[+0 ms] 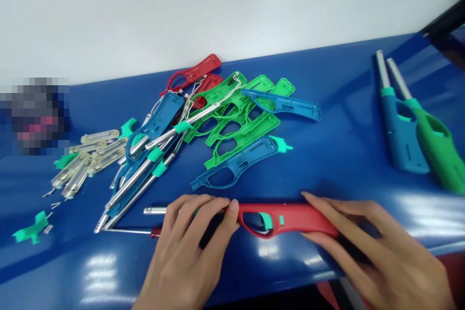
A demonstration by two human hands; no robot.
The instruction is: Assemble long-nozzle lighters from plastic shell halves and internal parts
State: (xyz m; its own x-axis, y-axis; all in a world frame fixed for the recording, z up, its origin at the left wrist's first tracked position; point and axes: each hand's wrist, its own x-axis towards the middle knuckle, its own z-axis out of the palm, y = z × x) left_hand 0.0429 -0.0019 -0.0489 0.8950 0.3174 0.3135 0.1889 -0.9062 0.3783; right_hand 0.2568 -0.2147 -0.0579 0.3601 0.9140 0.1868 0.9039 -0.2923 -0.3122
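A red gas lighter (296, 218) with a green trigger lies crosswise between my hands, its metal tube pointing left. My left hand (192, 247) is closed around the front of the lighter, where the tube meets the red body, and hides that joint. On the handle end, the thumb and fingers of my right hand (374, 247) grip the red shell from both sides. Just left of my left hand lies a screwdriver (131, 231), its red handle partly covered by that hand. A blue half shell (236, 164) rests behind the lighter.
Green half shells (232, 128), a blue half shell (286, 105), red shells (196, 72) and metal tubes (134, 179) are heaped behind. Clear fuel tanks (98, 152) and a green trigger piece (32, 227) lie left. Blue (403, 131) and green (438, 147) lighters stand apart at right.
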